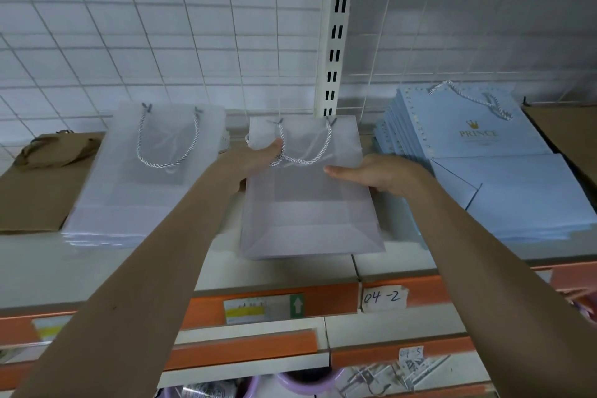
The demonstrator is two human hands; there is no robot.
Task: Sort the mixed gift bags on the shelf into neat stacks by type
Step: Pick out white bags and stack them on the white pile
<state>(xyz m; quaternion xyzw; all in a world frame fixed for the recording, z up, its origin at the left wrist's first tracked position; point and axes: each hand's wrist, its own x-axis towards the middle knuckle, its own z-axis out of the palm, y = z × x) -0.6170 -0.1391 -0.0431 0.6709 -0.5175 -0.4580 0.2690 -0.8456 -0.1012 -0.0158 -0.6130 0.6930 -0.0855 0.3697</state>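
On the middle of the shelf (284, 271), a stack of small frosted bags (310, 203) is lying flat, and both hands are gripping its top bag by the side edges. The left hand (258, 160) is pinching the left edge, thumb on top beside the rope handle (303, 152). The right hand (381, 176) is holding the right edge, thumb on top, fingers underneath.

Sorting is looking well advanced: a stack of larger frosted bags (145, 178) is lying to the left, brown paper bags (38, 191) at the far left, and a stack of blue bags (491, 171) to the right. What is probably remaining is squaring the middle stack.

The upright post (336, 42) and wire grid (161, 26) are standing behind. The neighbouring stacks are sitting near, limiting sideways room.
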